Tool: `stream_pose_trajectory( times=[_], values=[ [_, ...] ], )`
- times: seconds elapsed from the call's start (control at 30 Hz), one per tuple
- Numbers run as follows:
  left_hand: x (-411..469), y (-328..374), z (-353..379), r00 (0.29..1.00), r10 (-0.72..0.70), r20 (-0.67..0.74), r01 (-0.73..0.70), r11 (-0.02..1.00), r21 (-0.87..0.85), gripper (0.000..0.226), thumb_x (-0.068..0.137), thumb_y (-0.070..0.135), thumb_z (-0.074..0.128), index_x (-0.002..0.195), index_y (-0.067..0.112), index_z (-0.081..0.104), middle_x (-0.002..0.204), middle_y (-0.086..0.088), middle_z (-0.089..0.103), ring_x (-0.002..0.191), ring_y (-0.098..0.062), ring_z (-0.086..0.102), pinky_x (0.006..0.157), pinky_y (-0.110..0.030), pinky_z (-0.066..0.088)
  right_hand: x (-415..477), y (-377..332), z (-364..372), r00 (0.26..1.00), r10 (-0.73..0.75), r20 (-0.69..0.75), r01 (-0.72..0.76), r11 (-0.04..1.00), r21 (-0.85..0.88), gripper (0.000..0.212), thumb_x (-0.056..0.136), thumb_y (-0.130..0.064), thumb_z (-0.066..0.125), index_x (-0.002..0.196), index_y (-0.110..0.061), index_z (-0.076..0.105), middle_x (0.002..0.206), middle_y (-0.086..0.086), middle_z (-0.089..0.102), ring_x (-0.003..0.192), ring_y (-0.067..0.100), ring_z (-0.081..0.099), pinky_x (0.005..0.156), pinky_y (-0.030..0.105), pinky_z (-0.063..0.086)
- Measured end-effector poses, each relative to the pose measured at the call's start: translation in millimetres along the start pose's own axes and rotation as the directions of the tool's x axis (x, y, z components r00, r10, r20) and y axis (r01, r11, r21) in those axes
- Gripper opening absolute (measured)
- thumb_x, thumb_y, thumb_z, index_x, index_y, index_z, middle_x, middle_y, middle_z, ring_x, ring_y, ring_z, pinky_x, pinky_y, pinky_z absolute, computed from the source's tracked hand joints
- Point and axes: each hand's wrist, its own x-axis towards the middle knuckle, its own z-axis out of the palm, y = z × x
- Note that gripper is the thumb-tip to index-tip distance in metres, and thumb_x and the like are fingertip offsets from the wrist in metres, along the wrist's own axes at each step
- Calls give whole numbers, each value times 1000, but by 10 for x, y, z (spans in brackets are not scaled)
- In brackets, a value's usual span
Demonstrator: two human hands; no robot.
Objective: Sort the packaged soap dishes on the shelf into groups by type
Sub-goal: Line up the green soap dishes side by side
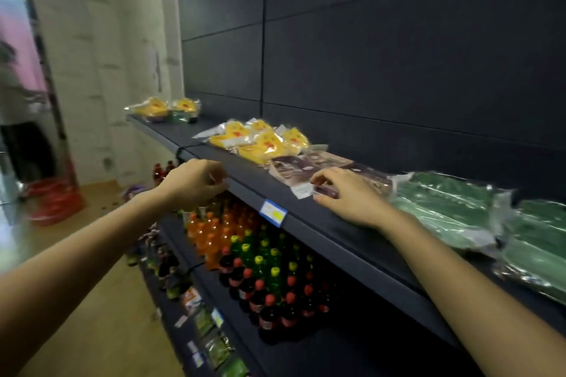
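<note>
On the dark shelf (309,214) lie packaged soap dishes in groups: two yellow packs (167,109) at the far left end, a heap of yellow packs (260,139) further in, brown packs (301,167) in the middle, and green packs (453,208) at the right. My right hand (346,196) lies on the shelf, its fingers and thumb pinching the near edge of a brown pack. My left hand (196,182) hovers at the shelf's front edge, fingers curled, with nothing visible in it.
Below the shelf stand rows of orange, green and dark drink bottles (260,257). A blue and yellow price tag (273,213) sits on the shelf's front edge. Lower shelves carry small packets (211,333). A white pillar (101,70) and red basins (55,199) are at the left.
</note>
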Motion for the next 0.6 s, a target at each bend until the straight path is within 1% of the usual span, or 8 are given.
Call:
stream_pose_trajectory(
  times=[0.07,0.1,0.13,0.2,0.27,0.33,0.43,0.6],
  values=[
    [-79,-260,-88,999,-36,21,36,999,18,25,87,30,58,107,16,63,98,0,67,82,-13,60,69,-27,47,201,-188,129,999,-37,31,37,999,12,36,90,-31,56,125,-19,52,130,1,54,120,20,50,97,36,43],
    [-104,-387,-128,998,-61,24,60,998,29,25,87,31,58,107,16,63,94,2,65,80,-13,59,68,-26,48,310,-283,189,998,-55,42,54,998,13,36,91,-31,55,125,-19,52,131,0,53,120,20,50,98,35,42],
    [-113,-522,-161,996,-83,18,82,996,47,25,87,32,58,107,17,63,94,3,64,81,-14,60,69,-29,49,426,-377,246,996,-76,44,76,997,15,36,91,-31,55,126,-20,52,131,-1,53,120,18,49,98,34,42],
    [-104,-798,-215,993,-120,8,119,990,82,27,86,35,57,107,18,63,99,0,67,86,-17,62,76,-36,53,683,-557,370,993,-111,40,110,993,30,36,91,-31,55,126,-21,52,132,-2,53,121,15,49,100,34,42],
    [-66,-1074,-263,992,-130,6,128,987,97,29,87,36,56,109,19,62,104,-2,68,88,-18,63,79,-38,55,962,-738,505,991,-125,42,124,991,46,37,92,-30,55,126,-20,52,133,-2,53,121,14,49,100,33,43],
    [2,-1349,-319,991,-135,9,133,984,115,32,87,37,55,112,19,62,107,-2,68,91,-19,63,80,-39,55,1257,-920,653,991,-126,43,124,992,35,37,92,-31,55,127,-19,51,133,-2,53,122,15,49,100,33,43],
    [132,-1797,-416,990,-144,7,141,978,153,32,88,39,54,113,20,62,108,-3,68,94,-20,64,82,-41,55,1723,-1194,887,994,-90,54,90,996,-3,38,92,-35,53,128,-22,50,133,-2,52,122,17,49,99,38,45],
    [327,-2582,-550,987,-159,10,155,973,172,32,88,40,54,112,20,62,109,-3,68,95,-21,64,83,-42,54,2465,-1623,1274,997,-52,58,51,999,6,39,92,-37,52,128,-21,51,132,0,54,121,19,51,98,42,46]
  ],
)
